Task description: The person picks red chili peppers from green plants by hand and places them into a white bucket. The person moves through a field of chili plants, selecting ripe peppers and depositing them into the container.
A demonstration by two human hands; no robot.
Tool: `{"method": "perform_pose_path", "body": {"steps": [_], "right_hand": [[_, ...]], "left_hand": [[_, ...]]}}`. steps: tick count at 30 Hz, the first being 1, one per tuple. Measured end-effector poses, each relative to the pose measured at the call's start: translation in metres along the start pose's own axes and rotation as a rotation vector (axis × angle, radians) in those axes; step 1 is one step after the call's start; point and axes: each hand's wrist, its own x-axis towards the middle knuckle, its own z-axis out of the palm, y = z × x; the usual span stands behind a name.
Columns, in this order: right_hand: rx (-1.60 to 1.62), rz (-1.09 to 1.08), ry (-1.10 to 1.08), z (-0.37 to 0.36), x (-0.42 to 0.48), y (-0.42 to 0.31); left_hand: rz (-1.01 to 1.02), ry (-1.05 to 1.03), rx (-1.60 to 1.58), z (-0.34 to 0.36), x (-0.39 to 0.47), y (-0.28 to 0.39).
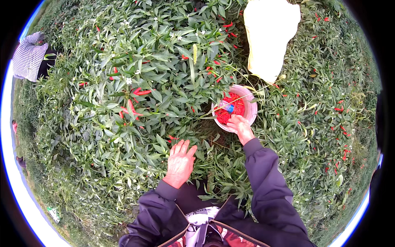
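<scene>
My left hand (180, 163), back upward and fingers slightly apart, is over the leafy chilli plants. Just beyond its fingertips hang a few red chillies (172, 138); I see nothing held in this hand. My right hand (240, 127) reaches over the near rim of a pale pink bucket (252, 108). Its fingers are close together above the contents, and whether they hold anything is hidden. Inside the bucket lie many picked red chillies (222, 116), with a clear plastic bottle with a blue label (228, 107) lying on top.
A bright white sack (271, 37) stands beyond the bucket among the plants. Dense chilli bushes (101, 148) with red fruit spread on both sides. A grass seed head (194, 54) and dry stalks rise near the bucket. At far left is a person in a striped top (30, 58).
</scene>
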Motion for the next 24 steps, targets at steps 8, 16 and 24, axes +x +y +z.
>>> {"method": "perform_pose_path", "body": {"steps": [8, 16, 24], "right_hand": [[-0.756, -0.513, -0.38, 0.156, 0.0, 0.124], [-0.924, -0.627, -0.248, 0.186, 0.033, 0.18], [-0.979, -0.657, -0.204, 0.19, 0.059, 0.178]], "left_hand": [[-0.351, -0.232, 0.162, 0.002, -0.088, -0.072], [-0.243, -0.3, 0.006, -0.055, -0.038, -0.037], [-0.238, -0.158, -0.109, 0.057, 0.073, -0.155]]}}
